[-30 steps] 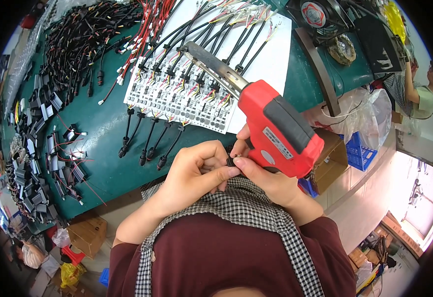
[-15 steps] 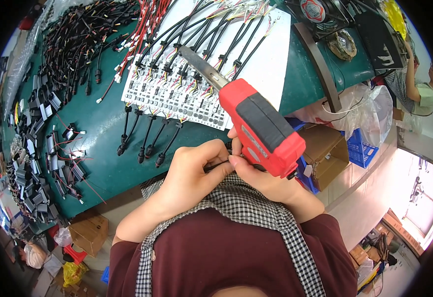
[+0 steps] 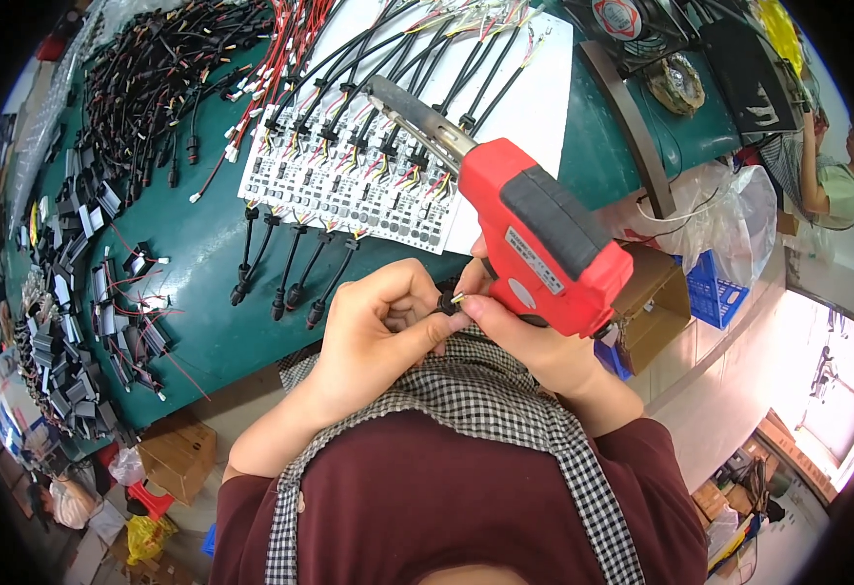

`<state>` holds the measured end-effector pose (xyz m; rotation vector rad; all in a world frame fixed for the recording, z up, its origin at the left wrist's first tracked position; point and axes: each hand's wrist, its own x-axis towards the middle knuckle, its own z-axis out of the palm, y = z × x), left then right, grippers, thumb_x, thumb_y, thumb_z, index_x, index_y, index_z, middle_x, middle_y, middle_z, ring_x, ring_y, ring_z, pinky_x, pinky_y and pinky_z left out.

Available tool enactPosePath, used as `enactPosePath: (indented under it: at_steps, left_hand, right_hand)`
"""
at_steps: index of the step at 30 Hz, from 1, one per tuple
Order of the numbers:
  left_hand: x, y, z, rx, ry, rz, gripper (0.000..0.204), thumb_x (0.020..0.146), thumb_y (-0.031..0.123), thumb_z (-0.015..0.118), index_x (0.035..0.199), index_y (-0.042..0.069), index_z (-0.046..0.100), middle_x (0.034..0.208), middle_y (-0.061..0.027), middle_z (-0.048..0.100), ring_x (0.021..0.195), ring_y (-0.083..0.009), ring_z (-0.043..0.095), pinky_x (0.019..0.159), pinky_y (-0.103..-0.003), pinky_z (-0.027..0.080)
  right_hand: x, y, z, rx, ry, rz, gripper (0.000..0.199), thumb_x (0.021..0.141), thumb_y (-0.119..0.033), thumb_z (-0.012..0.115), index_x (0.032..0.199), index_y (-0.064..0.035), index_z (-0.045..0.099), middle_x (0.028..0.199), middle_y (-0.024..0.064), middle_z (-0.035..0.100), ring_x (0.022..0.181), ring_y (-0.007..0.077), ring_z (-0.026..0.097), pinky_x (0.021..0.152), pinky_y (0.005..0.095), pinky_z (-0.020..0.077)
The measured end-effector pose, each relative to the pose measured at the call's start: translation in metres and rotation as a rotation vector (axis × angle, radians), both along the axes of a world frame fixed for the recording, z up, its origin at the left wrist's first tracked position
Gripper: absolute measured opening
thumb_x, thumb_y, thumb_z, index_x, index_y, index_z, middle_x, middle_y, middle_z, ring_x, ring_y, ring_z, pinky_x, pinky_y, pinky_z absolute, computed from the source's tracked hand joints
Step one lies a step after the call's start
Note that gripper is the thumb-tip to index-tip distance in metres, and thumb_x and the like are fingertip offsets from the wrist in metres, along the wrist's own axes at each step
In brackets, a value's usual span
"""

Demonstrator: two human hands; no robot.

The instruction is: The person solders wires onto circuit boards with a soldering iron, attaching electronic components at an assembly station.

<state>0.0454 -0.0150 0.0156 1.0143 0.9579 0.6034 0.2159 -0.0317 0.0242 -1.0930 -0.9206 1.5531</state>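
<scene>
My right hand (image 3: 529,343) is closed around a red and black soldering gun (image 3: 536,229), its metal tip pointing up and left over the boards. With thumb and finger, the same hand also pinches the light-coloured wire ends of a short black cable (image 3: 449,304). My left hand (image 3: 368,327) grips that cable's dark body from the other side; its fingers partly hide it. Beyond my hands lies a panel of white circuit boards (image 3: 349,200), with coloured wires along its far side. Several black cables with plugs (image 3: 293,292) hang off its near edge.
A heap of black cables (image 3: 163,83) and a bundle of red wires (image 3: 295,49) lie at the back left of the green table (image 3: 217,336). Black metal clips (image 3: 66,331) line its left side. A fan (image 3: 632,24) and a curved brown bar (image 3: 627,127) stand at the right.
The soldering gun has shifted right and slightly up with my right hand. My left hand has turned a little, and the cable's wire ends now show between my fingers.
</scene>
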Motion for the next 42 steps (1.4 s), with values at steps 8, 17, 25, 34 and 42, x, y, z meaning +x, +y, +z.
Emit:
enactPosePath:
  at_steps: [8,17,25,34,42]
  left_hand:
    - [0.001,0.002,-0.002,0.073,0.085,0.029,0.022,0.078,-0.007,0.063,0.071,0.002,0.044,0.059,0.0035,0.049,0.055,0.0007,0.047,0.049,-0.016,0.037]
    - [-0.001,0.006,0.0,-0.052,-0.151,-0.012,0.015,0.083,-0.004,0.059,0.083,0.001,0.045,0.074,-0.0004,0.053,0.067,-0.0018,0.05,0.058,-0.016,0.04]
    - [-0.002,0.006,-0.005,-0.079,-0.195,-0.007,0.013,0.086,-0.002,0.057,0.088,0.001,0.045,0.078,-0.0033,0.056,0.071,-0.0056,0.056,0.061,-0.018,0.045]
    - [-0.002,0.006,-0.007,-0.069,-0.203,-0.029,0.015,0.085,-0.003,0.058,0.088,0.002,0.044,0.079,-0.004,0.057,0.071,-0.0063,0.057,0.061,-0.018,0.046]
    - [0.002,0.003,-0.006,-0.085,-0.168,0.01,0.014,0.085,-0.003,0.058,0.086,0.003,0.045,0.067,-0.0012,0.055,0.06,-0.0034,0.052,0.05,-0.016,0.038]
  right_hand:
    - [0.0,0.0,-0.002,-0.016,-0.059,0.051,0.08,0.075,0.011,0.059,0.141,-0.0036,0.018,0.11,0.0093,0.051,0.085,0.0124,0.058,0.075,0.0259,0.0492]
    - [0.003,0.003,-0.008,0.039,-0.043,0.036,0.078,0.076,0.01,0.058,0.141,-0.0027,0.017,0.109,0.0088,0.051,0.086,0.0117,0.058,0.076,0.0252,0.0481]
    - [0.003,0.004,-0.001,-0.01,-0.038,0.047,0.078,0.076,0.012,0.057,0.141,-0.0023,0.016,0.109,0.0096,0.05,0.089,0.0126,0.057,0.079,0.027,0.0477]
    - [-0.002,0.0,-0.009,0.082,-0.026,-0.032,0.037,0.08,0.008,0.057,0.114,-0.0005,0.046,0.095,0.008,0.056,0.088,0.0125,0.057,0.075,0.0249,0.0483]
    - [0.0,-0.002,-0.009,0.02,0.039,0.006,0.038,0.08,0.008,0.057,0.115,-0.0007,0.045,0.096,0.0071,0.054,0.087,0.0122,0.057,0.074,0.0247,0.0482]
